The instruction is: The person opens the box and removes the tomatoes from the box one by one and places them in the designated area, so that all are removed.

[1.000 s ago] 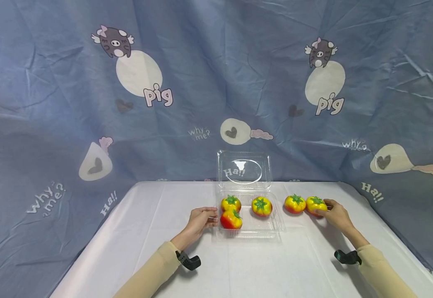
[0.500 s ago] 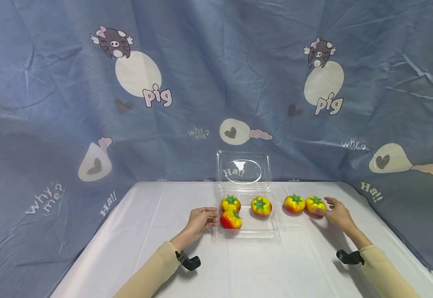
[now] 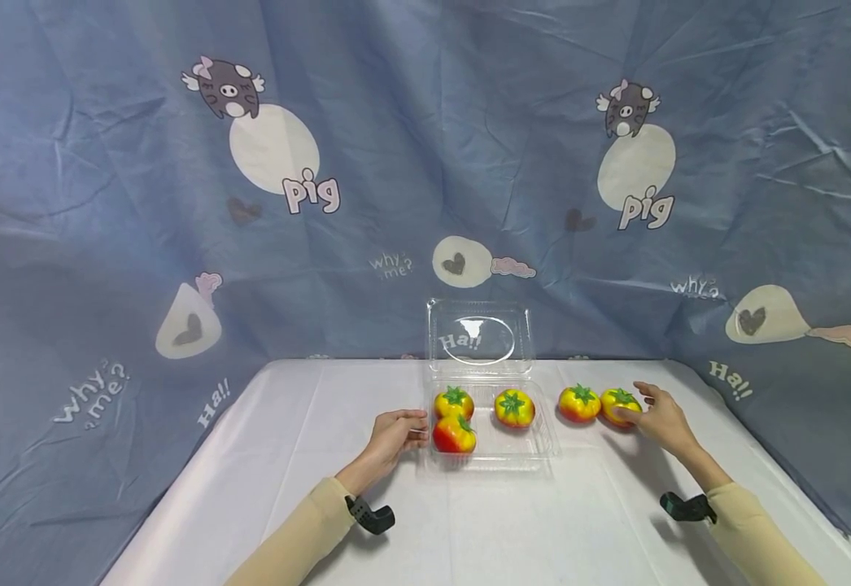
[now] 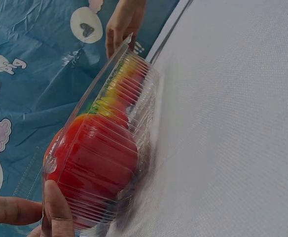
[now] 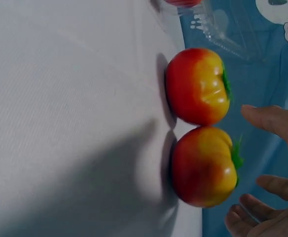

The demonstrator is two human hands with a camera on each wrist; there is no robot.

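My left hand (image 3: 390,441) pinches the left rim of a clear plastic clamshell box (image 3: 502,443), thumb and fingers on its edge in the left wrist view. Inside are three red-and-yellow toy tomatoes with green star-shaped tops: a back-left tomato (image 3: 454,402), a front-left tomato (image 3: 454,435) and one on the right (image 3: 515,409). Two more lie side by side on the table to the right of the box, an inner tomato (image 5: 198,86) and an outer tomato (image 5: 203,168). Beside and above the outer one, my right hand (image 3: 663,419) is spread, fingers apart from it in the right wrist view.
The box's hinged lid (image 3: 478,338) stands up at the back, against a blue printed curtain (image 3: 367,203). A white cloth covers the table (image 3: 502,529). Dark bands (image 3: 372,516) with cameras sit on both wrists.
My right hand's fingers have spread and come up off the outer tomato, which stays in place. The left hand and the box have not moved.
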